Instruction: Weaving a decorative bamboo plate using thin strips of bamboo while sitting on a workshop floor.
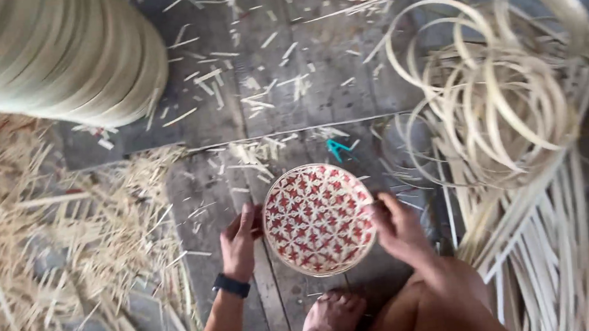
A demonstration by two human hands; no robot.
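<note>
A small round woven bamboo basket (319, 218) with a red and cream star pattern rests on the grey wooden floor. My left hand (239, 240), with a black band on the wrist, grips its left rim. My right hand (397, 229) holds the right rim, fingers curled over the edge. My bare foot (329, 320) sits just below the basket, and my knee is at the lower right.
A stack of bamboo hoops (59, 54) lies at the upper left. Loose bamboo rings (490, 96) and long strips (534, 238) pile at the right. Straw-like shavings (51, 238) cover the left. A small teal tool (338, 148) lies above the basket.
</note>
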